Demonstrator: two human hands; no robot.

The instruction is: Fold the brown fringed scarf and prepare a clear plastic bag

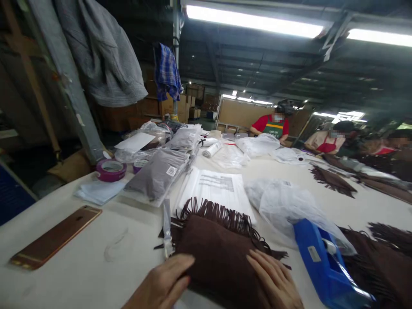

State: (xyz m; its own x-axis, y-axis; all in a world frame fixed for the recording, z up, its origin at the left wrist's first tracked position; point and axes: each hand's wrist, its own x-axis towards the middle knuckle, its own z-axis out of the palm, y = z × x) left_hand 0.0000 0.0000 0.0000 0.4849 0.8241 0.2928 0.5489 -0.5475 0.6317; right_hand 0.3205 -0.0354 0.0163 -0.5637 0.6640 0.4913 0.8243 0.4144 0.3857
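Observation:
A folded dark brown fringed cloth [219, 249] lies in front of me, its fringe pointing away. My left hand [164, 281] touches its left edge, with the thumb and index finger apart. Stretched out, the fingers of my right hand [273, 279] rest on the cloth's right side. Beside the left edge is a narrow clear plastic strip [166, 225]. Just beyond the fringe lies a stack of white plastic bags [215, 184] with printed text. A blue tape dispenser [318, 266] stands to the right of my right hand.
A phone [58, 236] lies at the left, below purple tape rolls [111, 170] and bagged grey goods [157, 174]. Crumpled clear plastic [289, 206] sits behind the dispenser. More brown fringed pieces [380, 262] lie right. Co-workers [273, 124] stand across the table [128, 244].

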